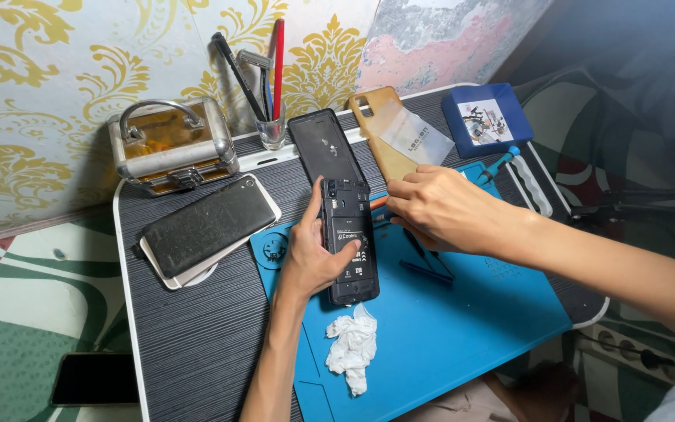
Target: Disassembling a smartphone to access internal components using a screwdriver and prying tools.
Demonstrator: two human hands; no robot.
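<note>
Opened phone [349, 238], its back cover off and dark innards showing, lay lengthwise on the blue mat [447, 328] near the middle of the counter [197, 336]. Our left hand [314, 250] was wrapped around its left edge, thumb up along the side, grasping it. Our right hand [439, 211] came in from three o'clock with fingers curled at the phone's upper right corner; an orange-tipped tool [379, 201] poked out beside them, but we could not tell whether the hand was truly clenched on it. At six o'clock from the phone, just beside its lower end, sat a crumpled white tissue [351, 348]. At twelve o'clock a black phone panel [326, 148] leaned back, with a tan case [384, 125] behind it at one o'clock. A glass of tools [271, 129] stood at eleven o'clock, and a small metal case [173, 144] further toward ten. Two stacked phones [208, 230] lay at nine o'clock, well apart from our left hand. A blue box [486, 117] rested at two o'clock, near the counter's far corner.
</note>
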